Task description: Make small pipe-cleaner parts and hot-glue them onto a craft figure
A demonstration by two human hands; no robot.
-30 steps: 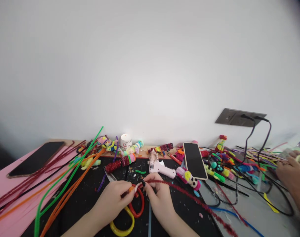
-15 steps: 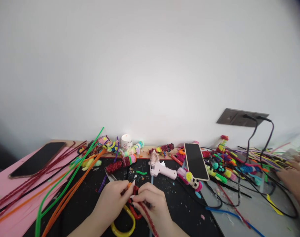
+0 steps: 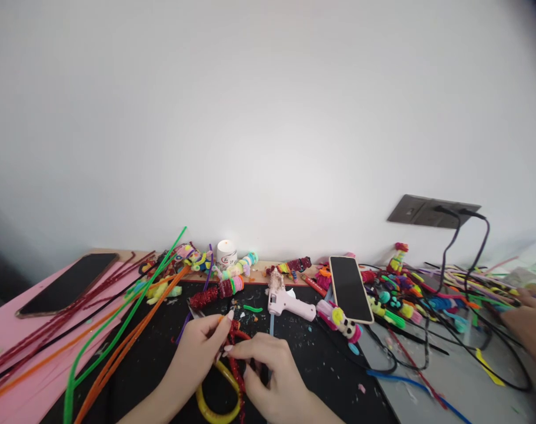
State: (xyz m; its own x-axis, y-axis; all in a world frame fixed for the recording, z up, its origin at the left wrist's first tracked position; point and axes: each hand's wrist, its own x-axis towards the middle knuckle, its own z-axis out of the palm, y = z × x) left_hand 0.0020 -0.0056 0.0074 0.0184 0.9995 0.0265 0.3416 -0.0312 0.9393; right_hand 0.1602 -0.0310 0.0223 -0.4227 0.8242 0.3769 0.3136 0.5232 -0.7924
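Close together over the black mat (image 3: 338,377), both my hands are closed on red pipe cleaner (image 3: 237,377). My left hand (image 3: 190,356) pinches a small wound orange-red bit of it between thumb and finger. Thumb and forefinger of my right hand (image 3: 274,371) meet at the same piece, whose glittery tail hangs down between the hands. Under them lie scissors with a yellow handle (image 3: 200,403), the rest mostly covered. Just beyond my fingers are a dark red tinsel roll (image 3: 206,297) and a pale pink glue gun (image 3: 292,304).
Long green (image 3: 130,315) and orange pipe cleaners (image 3: 135,341) stretch along the left, near a dark phone (image 3: 69,284). A second phone (image 3: 350,288) lies right of the glue gun. Black cords (image 3: 444,247) run from the wall socket (image 3: 420,210). Another person's hand (image 3: 528,321) is far right.
My right hand has turned and its fingers have shifted slightly left. The red pipe cleaner's tail now hangs between my hands instead of under my right palm.
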